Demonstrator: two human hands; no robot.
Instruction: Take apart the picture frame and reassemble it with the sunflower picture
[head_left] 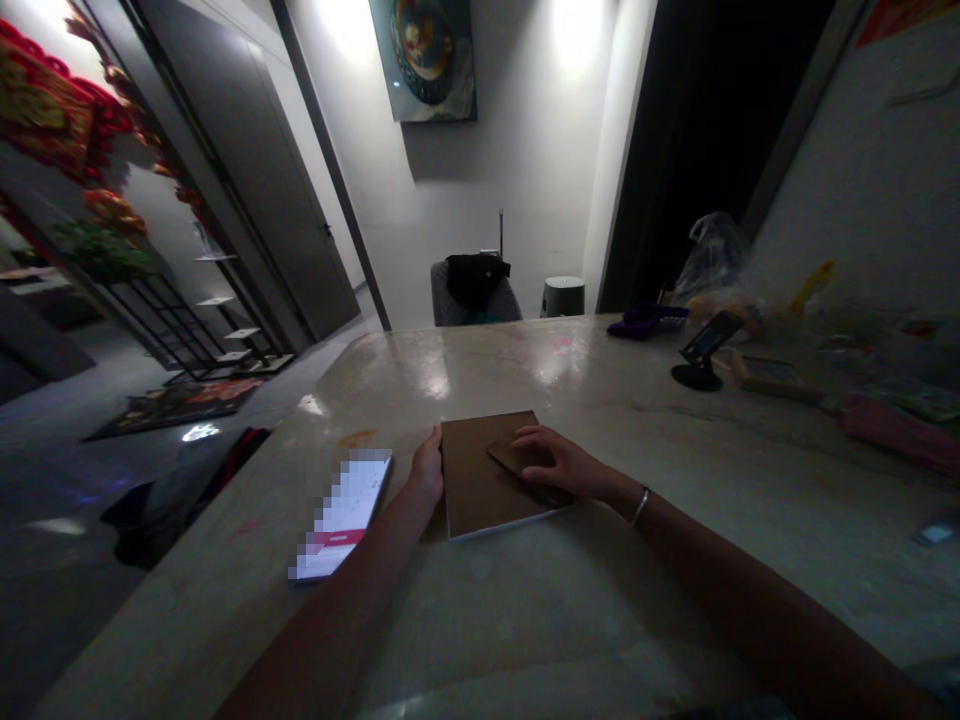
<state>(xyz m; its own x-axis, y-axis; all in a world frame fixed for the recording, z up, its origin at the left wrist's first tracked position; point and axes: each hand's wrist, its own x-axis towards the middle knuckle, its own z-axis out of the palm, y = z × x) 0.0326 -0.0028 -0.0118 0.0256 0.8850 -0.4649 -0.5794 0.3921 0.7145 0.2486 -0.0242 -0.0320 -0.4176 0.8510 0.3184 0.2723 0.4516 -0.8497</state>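
A brown flat book or pad point(476, 490) with pale edges lies on the stone-topped table point(495, 620). Against its left edge rests my left hand point(429, 468), its fingers mostly hidden at the side. My right hand point(551, 462) is over the right part of the pad, fingers bent around a dark, flat, brownish object point(504, 455) that lies slanted on the cover. What this object is cannot be made out. To the left of my left forearm is a phone or tablet with a lit screen point(352, 505), partly blurred out.
Toward the right stand a black phone holder point(697, 377), a framed tray-like item point(776, 375) and a purple item point(645, 320). Farther right are a pink pouch point(896, 430) and a plastic bag point(712, 260). A chair with black cloth point(476, 280) stands beyond the far edge.
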